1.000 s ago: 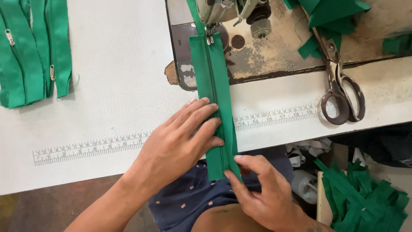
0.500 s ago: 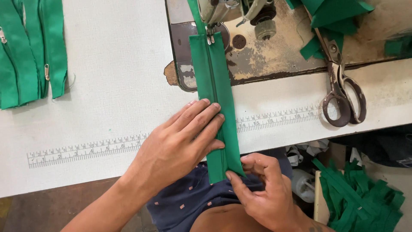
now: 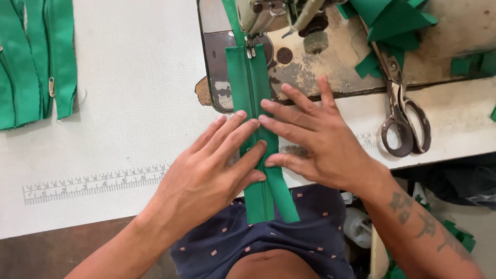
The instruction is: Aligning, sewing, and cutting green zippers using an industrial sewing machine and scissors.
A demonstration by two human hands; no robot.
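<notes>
A long green fabric strip with a zipper down its middle runs from under the sewing machine's presser foot toward me and hangs over the table edge. My left hand lies flat on the strip's left side, fingers spread and pointing up-right. My right hand presses flat on the strip's right side, fingers spread toward the left. Neither hand grips anything; both palms hold the strip down on the white table. The strip's middle is hidden under my fingers.
Scissors lie on the table to the right, beside green fabric scraps on the worn machine bed. More green zipper pieces lie at the far left. A printed ruler runs along the table's front. Scraps sit below right.
My right hand came up from the strip's lower end at the table edge and now lies flat on the strip beside my left hand. The left hand has barely shifted.
</notes>
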